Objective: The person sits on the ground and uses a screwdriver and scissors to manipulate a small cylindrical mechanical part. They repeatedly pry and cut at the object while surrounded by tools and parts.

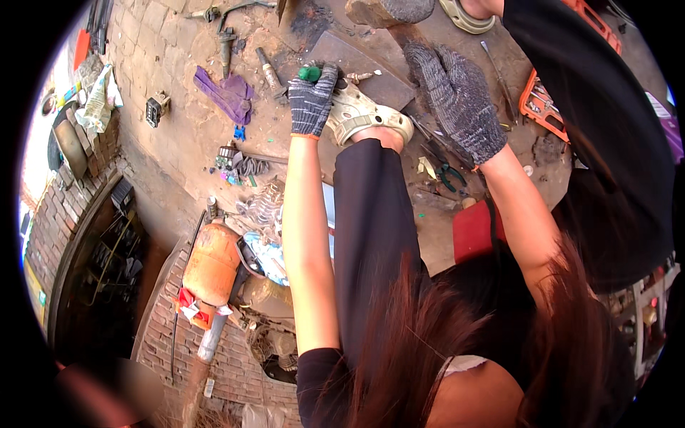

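My left hand (314, 93), in a striped grey knit glove, is closed around a small green object (310, 73), beside my cream clog (367, 121). My right hand (457, 100), in a dark grey knit glove, is closed on the wooden handle of a hammer (402, 37), whose heavy grey head is at the top edge. A flat dark metal plate (385, 78) lies on the ground under these. The lower end of what my left hand holds is hidden.
Around me lie a purple cloth (225, 93), metal fittings (267, 71), pliers (449, 175), a screwdriver (499, 78) and an orange toolbox (539, 114). An orange cylinder (210, 264) on a pole stands lower left, near a dark pit (93, 285). A red padded object (471, 228) is right.
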